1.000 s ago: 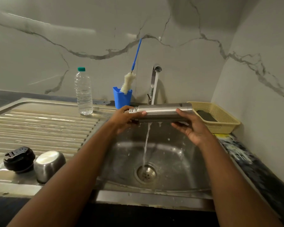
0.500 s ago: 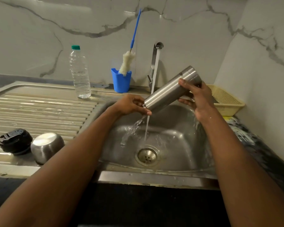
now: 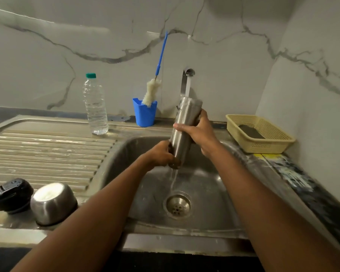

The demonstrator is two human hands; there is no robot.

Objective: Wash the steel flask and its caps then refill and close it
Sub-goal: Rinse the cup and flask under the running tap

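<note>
we've got the flask (image 3: 185,132) upside down over the sink (image 3: 126,154), mouth draining toward the drain. left hand (image 3: 161,156) grips the mouth end, right hand (image 3: 198,132) wraps the body. we'd hold it steady & vertical til it's empty, w/ the tap (image 3: 186,79) running on its base.

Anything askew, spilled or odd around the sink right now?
Nothing looks wrong. The flask is held mouth-down over the sink, draining by intent. The black cap and steel cap sit on the drainboard. The tap is running.
</note>
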